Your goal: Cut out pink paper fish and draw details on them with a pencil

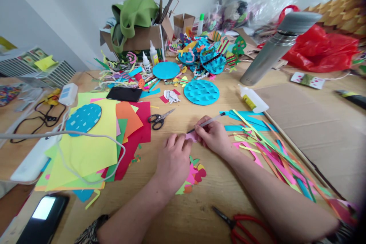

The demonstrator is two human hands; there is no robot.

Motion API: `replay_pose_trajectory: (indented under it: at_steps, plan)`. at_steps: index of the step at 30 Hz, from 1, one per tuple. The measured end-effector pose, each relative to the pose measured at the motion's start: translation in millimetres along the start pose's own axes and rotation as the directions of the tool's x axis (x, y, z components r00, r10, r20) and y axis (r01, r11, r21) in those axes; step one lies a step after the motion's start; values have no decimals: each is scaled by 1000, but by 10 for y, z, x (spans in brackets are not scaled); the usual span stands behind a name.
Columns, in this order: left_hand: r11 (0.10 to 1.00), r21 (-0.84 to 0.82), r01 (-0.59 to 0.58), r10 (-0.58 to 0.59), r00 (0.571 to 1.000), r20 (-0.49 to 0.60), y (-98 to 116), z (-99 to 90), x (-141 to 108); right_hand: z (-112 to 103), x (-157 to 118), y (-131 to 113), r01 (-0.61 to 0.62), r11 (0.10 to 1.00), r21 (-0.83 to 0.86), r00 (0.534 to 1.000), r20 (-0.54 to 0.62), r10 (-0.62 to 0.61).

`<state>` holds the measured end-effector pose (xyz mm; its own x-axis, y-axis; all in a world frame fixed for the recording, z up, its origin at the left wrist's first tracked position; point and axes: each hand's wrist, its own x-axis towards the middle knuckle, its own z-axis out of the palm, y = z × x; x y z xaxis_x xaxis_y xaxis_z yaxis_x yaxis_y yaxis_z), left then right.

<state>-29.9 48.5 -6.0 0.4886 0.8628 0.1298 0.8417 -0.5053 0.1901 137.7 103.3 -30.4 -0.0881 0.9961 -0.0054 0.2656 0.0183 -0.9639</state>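
My right hand (214, 135) is closed around a slim pen (210, 121), its dark tip pointing down and left at a small pink paper piece (191, 136). Across from it, my left hand (175, 160) has its fingers bent and pressed together at the paper's left edge, holding it against the table; the fingertips are partly hidden. Small cut paper shapes (197, 173) in pink, red, green and orange lie just right of my left wrist. Black-handled scissors (160, 119) lie beyond my left hand, and red-handled scissors (243, 225) lie near the front edge.
Coloured paper sheets (105, 148) are stacked at left, crossed by a white cable (120, 160). Paper strips (280, 156) and cardboard (311, 122) spread at right. Behind stand a steel flask (267, 55), a glue bottle (254, 99) lying down, blue discs (201, 92) and a phone (124, 93).
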Motion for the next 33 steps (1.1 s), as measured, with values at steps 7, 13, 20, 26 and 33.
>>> replay_pose_trajectory:
  at_steps: [7,13,20,26,33]
  plan:
    - [1000,7,-3,3,1000,6,-1,2,-1,-6,-3,-2,-7,1000,12,1000,-9,7]
    - [1000,1,-3,3,1000,1,-2,1,-1,4,1,-18,-10,1000,12,1000,-6,10]
    - [1000,5,6,-7,1000,20,-1,-7,2,0,-2,-10,-12,1000,14,1000,-6,12]
    - [1000,20,-5,4,1000,25,1,-17,1,5,-11,-36,-15,999,32,1000,-8,15]
    - [1000,13,0,0,999,36,1,-20,-11,7,-10,-50,-13,1000,23,1000,-18,13]
